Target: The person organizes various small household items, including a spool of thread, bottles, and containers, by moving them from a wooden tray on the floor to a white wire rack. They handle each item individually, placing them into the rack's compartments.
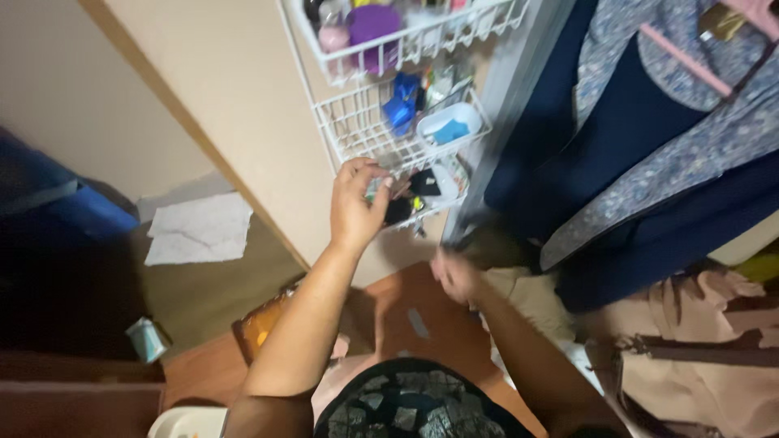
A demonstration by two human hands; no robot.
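My left hand [355, 201] is raised to the lowest white wire basket [357, 134] hung on the door. Its fingers pinch a small pale item [375, 188] at the basket's front edge; the item is too small and blurred to name. Dark small things [422, 183] lie in that basket just right of my fingers. My right hand [456, 276] hangs lower, blurred, fingers loosely curled with nothing seen in it, near a dark door edge [471, 212]. My patterned dark clothing [414, 401] shows at the bottom.
Upper wire baskets hold a purple jar [375, 23], a blue object [403, 101] and a white tub [446, 126]. Blue and floral garments [649, 138] hang on the right, with a beige bag [698, 357] below. White paper [199, 229] and a small can [146, 339] lie on the floor.
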